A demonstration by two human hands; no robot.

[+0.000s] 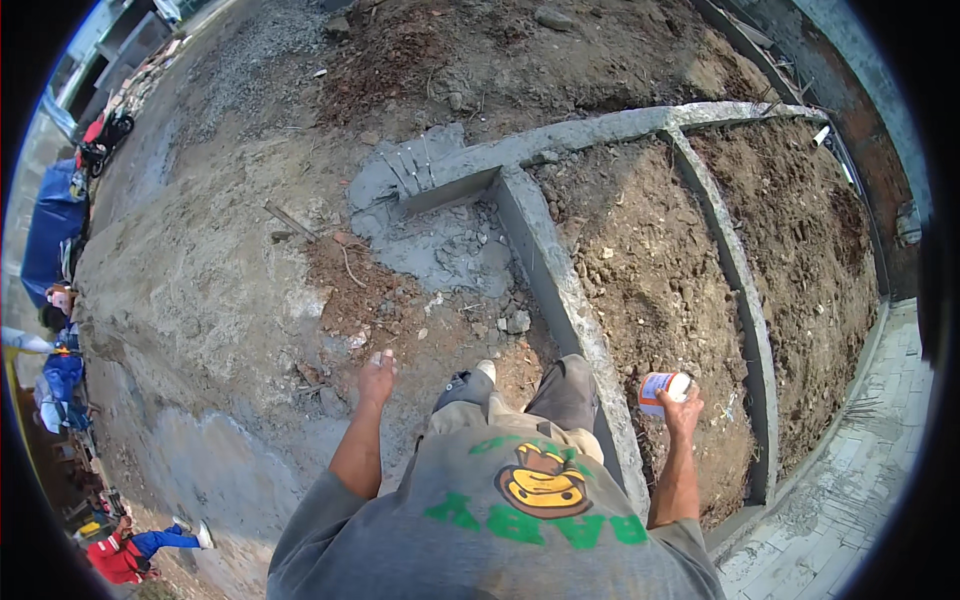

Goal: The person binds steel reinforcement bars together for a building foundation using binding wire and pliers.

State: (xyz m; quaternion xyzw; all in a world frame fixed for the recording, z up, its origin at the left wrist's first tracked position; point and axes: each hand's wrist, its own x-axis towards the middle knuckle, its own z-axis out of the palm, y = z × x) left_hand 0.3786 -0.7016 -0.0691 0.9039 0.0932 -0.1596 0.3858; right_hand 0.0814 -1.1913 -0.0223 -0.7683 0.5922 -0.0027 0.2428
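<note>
My right hand [683, 408] holds a small white container [657, 393] with an orange and blue label, out over the soil to the right of a concrete beam [540, 250]. My left hand [376, 378] hangs over dirt on the left side, fingers slightly apart and loosely bent, with nothing seen in it. Below me are my trousered legs and my feet, beside that beam. Ahead, a rough grey concrete patch [450, 250] has short rods [408, 165] sticking up at its corner.
Low concrete beams [737, 280] divide the soil [790, 230]. A brick wall [870, 140] and a paved edge [860, 450] border the right. Along the left lie blue tarpaulins [50, 230] and a motorbike [105, 150]; a person in red [115, 560] sits at lower left.
</note>
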